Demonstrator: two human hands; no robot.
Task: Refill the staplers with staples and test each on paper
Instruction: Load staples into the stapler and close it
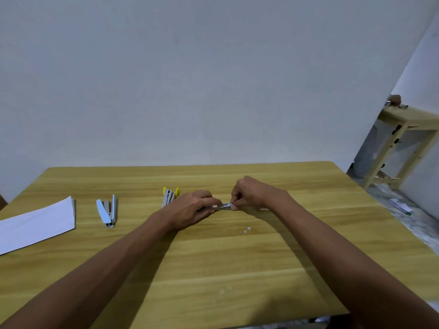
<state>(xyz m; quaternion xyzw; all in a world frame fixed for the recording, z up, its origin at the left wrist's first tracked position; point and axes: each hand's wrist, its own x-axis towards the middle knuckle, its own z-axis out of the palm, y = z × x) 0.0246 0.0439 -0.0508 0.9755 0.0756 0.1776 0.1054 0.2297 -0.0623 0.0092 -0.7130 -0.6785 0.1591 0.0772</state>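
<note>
White paper point(38, 224) lies at the far left of the wooden table point(213, 269), waiting for the test. Just right of it sits a pale blue stapler point(107, 211), swung open with its two arms apart. Further right, near the middle, a grey stapler with yellow tips point(169, 197) also lies open, partly behind the knuckles.

The left hand point(192, 210) curls its fingers round one end of a third stapler point(222, 206), a dark, slim one held low over the table between both hands. Only a short stretch of its metal channel shows. The right hand point(251, 193) pinches at the other end with thumb and fingertips; whether it holds a strip of staples or the stapler's own part is too small to tell. Nearer, slightly right, two small white bits point(247, 230) lie loose on the wood, perhaps broken staple pieces.

The step looks like loading this stapler. To do it well, the left hand should keep the channel level and steady, so nothing slides out. The right should lay the strip points down, flat along the rail, and push it fully home before closing. Forcing a crooked strip is likely to snap it or jam the spring. Afterwards the lid should click shut, and the paper at the left serves for a trial.
</note>
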